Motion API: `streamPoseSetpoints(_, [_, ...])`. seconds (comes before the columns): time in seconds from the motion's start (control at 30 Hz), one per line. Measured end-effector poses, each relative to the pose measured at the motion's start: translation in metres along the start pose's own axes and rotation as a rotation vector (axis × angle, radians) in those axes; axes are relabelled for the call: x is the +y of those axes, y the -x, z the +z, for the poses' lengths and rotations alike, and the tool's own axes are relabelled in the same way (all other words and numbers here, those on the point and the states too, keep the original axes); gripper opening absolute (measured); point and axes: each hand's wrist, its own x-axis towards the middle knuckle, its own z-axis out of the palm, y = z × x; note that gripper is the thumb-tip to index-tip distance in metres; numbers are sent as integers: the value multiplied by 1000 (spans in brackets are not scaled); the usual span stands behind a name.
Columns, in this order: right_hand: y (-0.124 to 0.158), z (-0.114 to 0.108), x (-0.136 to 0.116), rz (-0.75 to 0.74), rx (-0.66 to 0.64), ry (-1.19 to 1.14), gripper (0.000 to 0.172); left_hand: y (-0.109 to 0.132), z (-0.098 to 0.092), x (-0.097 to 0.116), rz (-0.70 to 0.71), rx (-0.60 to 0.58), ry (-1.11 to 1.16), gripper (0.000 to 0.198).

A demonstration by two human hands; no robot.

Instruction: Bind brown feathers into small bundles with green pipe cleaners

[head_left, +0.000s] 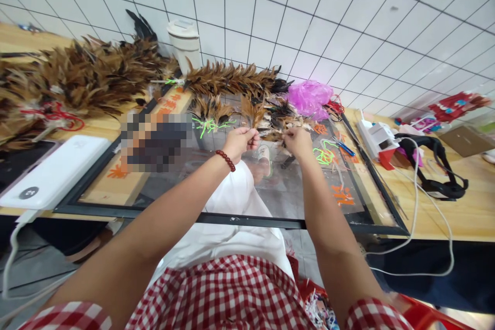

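Note:
My left hand is closed in a pinch on the stems of a small bunch of brown feathers held over a black-framed glass panel. My right hand pinches the same bunch from the other side, fingers pressed together. A dark red bead bracelet sits on my left wrist. More loose brown and black feathers lie on the glass just beyond my hands, with green plastic ties among them.
A long feather strip and a large feather pile lie at the back and left. A white power bank, white cup, pink plastic bag, white charger box, black strap and white cable surround the panel.

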Motion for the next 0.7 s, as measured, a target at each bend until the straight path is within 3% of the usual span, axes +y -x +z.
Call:
streamPoseSetpoints(0.1, [-4, -3, -6, 36, 20, -394, 16, 0, 0, 1, -9, 10, 10, 18])
streamPoseSetpoints(0.2, [-4, -7, -16, 117, -64, -815, 19, -1, 0, 1, -4, 8, 14, 17])
streamPoseSetpoints(0.3, [1, -9, -27, 178, -132, -1038, 25, 0, 0, 0, -1, 4, 21, 15])
streamPoseSetpoints(0.5, [11, 3, -48, 163, -116, -1164, 37, 3, 0, 1, -33, -7, 12, 14])
streamPoseSetpoints(0.7, [19, 15, -59, 35, -47, -1105, 30, 3, -1, 3, -63, -16, -7, 15])
